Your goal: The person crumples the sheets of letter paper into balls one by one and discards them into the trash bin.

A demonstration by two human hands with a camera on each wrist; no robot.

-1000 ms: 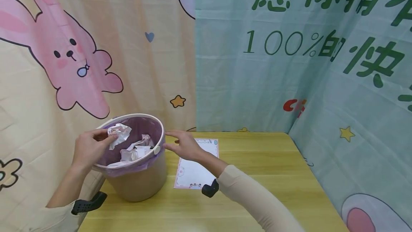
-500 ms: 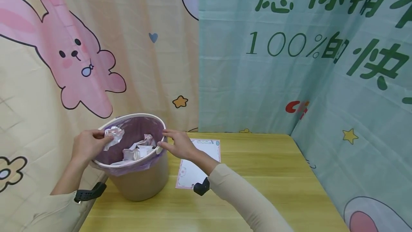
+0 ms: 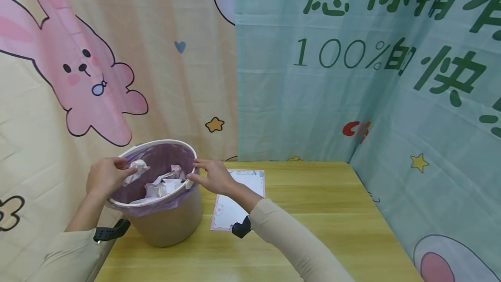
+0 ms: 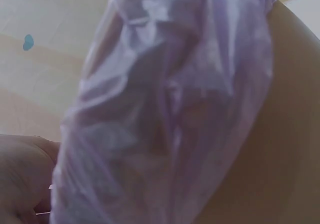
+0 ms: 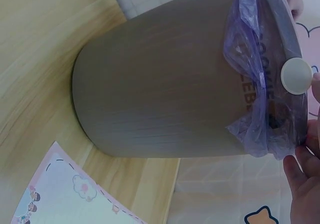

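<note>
A brown trash bin with a cream rim and a purple plastic liner stands on the table's left part. Several crumpled white papers lie inside. At the bin's left rim, my left hand pinches a crumpled piece of paper, which hangs just inside against the liner. In the left wrist view the liner hides most of that hand's fingers. On the opposite side my right hand grips the rim close to the round handle knob.
A white sheet with a decorated border lies flat on the wooden table, right of the bin and partly under the right forearm. Printed curtains hang along the back and sides.
My left hand has lowered the crumpled paper from above the opening to the bin's left inner side. My right hand has moved from beside the rim onto it.
</note>
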